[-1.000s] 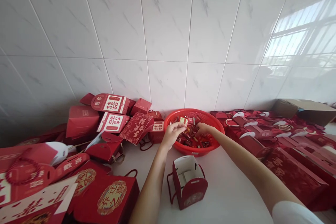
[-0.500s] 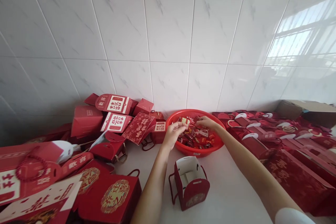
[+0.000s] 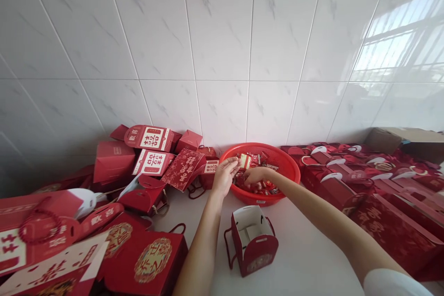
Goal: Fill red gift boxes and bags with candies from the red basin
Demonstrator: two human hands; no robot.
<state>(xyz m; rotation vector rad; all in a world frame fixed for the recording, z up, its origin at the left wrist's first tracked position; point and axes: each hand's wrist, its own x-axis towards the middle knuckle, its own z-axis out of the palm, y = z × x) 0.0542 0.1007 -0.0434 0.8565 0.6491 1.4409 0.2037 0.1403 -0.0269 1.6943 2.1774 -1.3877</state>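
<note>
A red plastic basket [image 3: 291, 184] with perforated sides stands against the wall, holding wrapped candies [image 3: 268, 189] in red packaging. At its left rim, my left hand [image 3: 225, 175] is closed, its fingertips pinching a small cream-and-red candy packet [image 3: 245, 161]. My right hand [image 3: 257, 175] reaches down into the basket with its fingers among the candies. Those fingers are partly hidden and blurred, so their grip is unclear. In front of the basket stands a red gift box [image 3: 258, 252], its top open, its pale inside showing and cord handles at its sides.
Red gift boxes [image 3: 152, 263] and folded cartons pile up on the left. Rows of similar red boxes [image 3: 391, 222] fill the right side. A brown cardboard box [image 3: 388, 136] stands at the back right, and a tiled wall [image 3: 222, 106] rises behind the white table [image 3: 301, 249].
My right hand has moved left and toward me within the basket, nearer my left hand. My left hand has shifted slightly left, still with the packet. The open gift box stays put.
</note>
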